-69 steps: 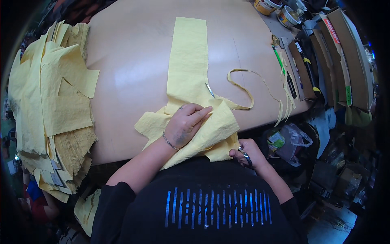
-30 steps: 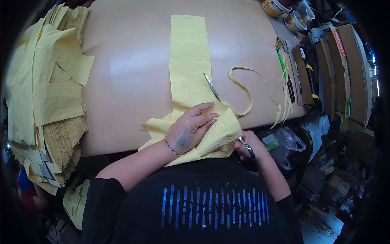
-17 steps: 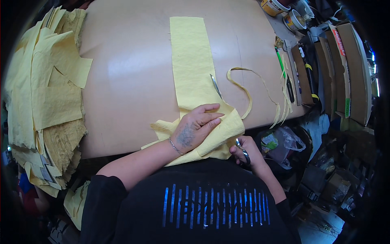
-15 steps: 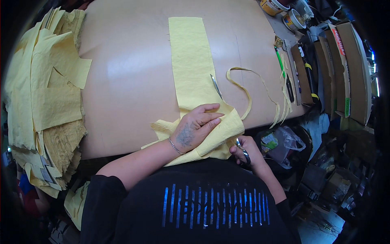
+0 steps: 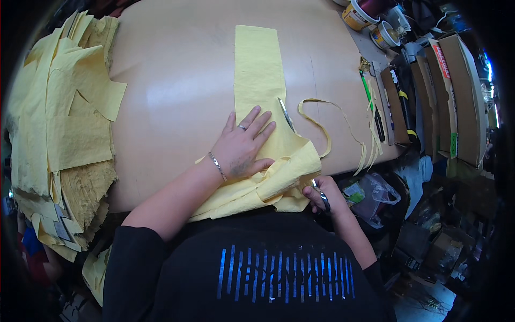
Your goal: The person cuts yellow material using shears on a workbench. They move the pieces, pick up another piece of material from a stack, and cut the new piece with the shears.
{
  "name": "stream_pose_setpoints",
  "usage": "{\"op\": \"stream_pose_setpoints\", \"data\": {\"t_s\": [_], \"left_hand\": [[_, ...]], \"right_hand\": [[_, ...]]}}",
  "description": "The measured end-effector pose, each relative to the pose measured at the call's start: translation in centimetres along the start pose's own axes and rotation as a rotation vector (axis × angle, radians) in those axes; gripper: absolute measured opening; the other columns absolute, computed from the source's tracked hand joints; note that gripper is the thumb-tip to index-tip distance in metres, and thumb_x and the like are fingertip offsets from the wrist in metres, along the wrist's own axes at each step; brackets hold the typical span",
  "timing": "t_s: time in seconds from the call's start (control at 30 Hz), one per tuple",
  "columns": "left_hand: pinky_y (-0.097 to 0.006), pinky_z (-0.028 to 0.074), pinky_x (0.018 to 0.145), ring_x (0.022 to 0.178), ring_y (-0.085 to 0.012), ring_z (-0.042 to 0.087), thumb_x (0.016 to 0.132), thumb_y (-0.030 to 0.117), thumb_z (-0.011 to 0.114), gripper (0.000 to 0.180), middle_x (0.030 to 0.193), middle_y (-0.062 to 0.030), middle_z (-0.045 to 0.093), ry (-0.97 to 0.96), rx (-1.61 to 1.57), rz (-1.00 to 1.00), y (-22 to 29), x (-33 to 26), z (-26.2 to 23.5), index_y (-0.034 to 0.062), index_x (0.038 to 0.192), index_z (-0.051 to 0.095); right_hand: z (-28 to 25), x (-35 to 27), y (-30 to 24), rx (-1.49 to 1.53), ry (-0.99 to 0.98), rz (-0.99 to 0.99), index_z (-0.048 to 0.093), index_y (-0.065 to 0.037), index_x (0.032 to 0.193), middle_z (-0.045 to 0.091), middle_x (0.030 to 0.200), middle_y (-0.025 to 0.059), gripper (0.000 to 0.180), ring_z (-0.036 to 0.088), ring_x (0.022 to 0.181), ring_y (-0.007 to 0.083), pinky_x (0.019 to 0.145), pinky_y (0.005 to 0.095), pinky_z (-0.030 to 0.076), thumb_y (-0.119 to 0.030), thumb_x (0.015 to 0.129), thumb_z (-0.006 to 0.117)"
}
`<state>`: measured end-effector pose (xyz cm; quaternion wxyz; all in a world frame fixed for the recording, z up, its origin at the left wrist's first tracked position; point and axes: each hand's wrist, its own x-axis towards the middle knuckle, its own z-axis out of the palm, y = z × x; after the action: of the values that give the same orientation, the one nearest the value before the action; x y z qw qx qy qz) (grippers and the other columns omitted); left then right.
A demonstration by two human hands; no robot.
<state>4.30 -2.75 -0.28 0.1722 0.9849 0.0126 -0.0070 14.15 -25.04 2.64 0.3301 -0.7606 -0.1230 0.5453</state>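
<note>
A long strip of yellow cloth (image 5: 259,64) runs away from me over the table, and its near part lies bunched and folded at the table's edge. My left hand (image 5: 244,144) rests on the cloth with its fingers stretched out; it wears a ring and a chain bracelet. To the right, my right hand (image 5: 328,196) is closed round the handles of metal scissors (image 5: 286,114). One blade shows on top along the strip's right edge, while the folded cloth hides the middle of the scissors.
A tall stack of yellow cloth pieces (image 5: 80,139) fills the left side. A thin cut-off strip (image 5: 326,129) curls on the table (image 5: 177,80). Farther right are a green pen (image 5: 366,86), more offcuts, tubs (image 5: 358,15) and upright cardboard (image 5: 465,102). A plastic bag (image 5: 380,196) sits below the edge.
My left hand has moved forward from the bunched fold and spread flat on the strip. The cloth's far end has shifted slightly right in view. My right hand keeps hold of the scissors.
</note>
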Motion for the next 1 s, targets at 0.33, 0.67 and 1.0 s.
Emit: {"op": "stream_pose_setpoints", "data": {"t_s": [0.33, 0.67, 1.0], "left_hand": [[-0.062, 0.02, 0.093, 0.13, -0.0284, 0.01, 0.076, 0.047, 0.05, 0.075, 0.139, -0.0103, 0.014, -0.053, 0.016, -0.168, 3.1, -1.3, 1.1, 0.0067, 0.132, 0.021], [-0.064, 0.022, 0.09, 0.13, -0.0284, 0.009, 0.075, 0.049, 0.048, 0.076, 0.139, -0.0101, 0.014, -0.044, 0.016, -0.212, 4.5, -1.8, 2.2, 0.0054, 0.132, 0.022], [-0.067, 0.02, 0.088, 0.123, -0.0269, 0.026, 0.077, 0.047, 0.048, 0.066, 0.134, -0.0113, 0.027, -0.036, 0.162, -0.187, 5.5, -1.5, 1.6, 0.0019, 0.125, 0.036]], "right_hand": [[-0.5, -0.9, 0.7, -0.002, -0.044, 0.018, 0.057, 0.001, 0.082, 0.05, 0.056, 0.0, 0.061, 0.046, 0.041, 0.0063, 0.037, 0.0208, 0.039, -0.056, 0.063, 0.065], [0.2, -1.4, 1.9, -0.012, -0.013, 0.028, 0.056, 0.002, 0.076, 0.049, 0.052, 0.0006, 0.057, 0.046, 0.038, 0.0071, 0.035, 0.021, 0.037, -0.053, 0.064, 0.067], [-0.4, -1.3, 1.4, -0.04, -0.09, -0.017, 0.055, 0.002, 0.076, 0.049, 0.052, 0.001, 0.062, 0.048, 0.039, 0.0082, 0.038, 0.0219, 0.039, -0.058, 0.064, 0.063]]}}
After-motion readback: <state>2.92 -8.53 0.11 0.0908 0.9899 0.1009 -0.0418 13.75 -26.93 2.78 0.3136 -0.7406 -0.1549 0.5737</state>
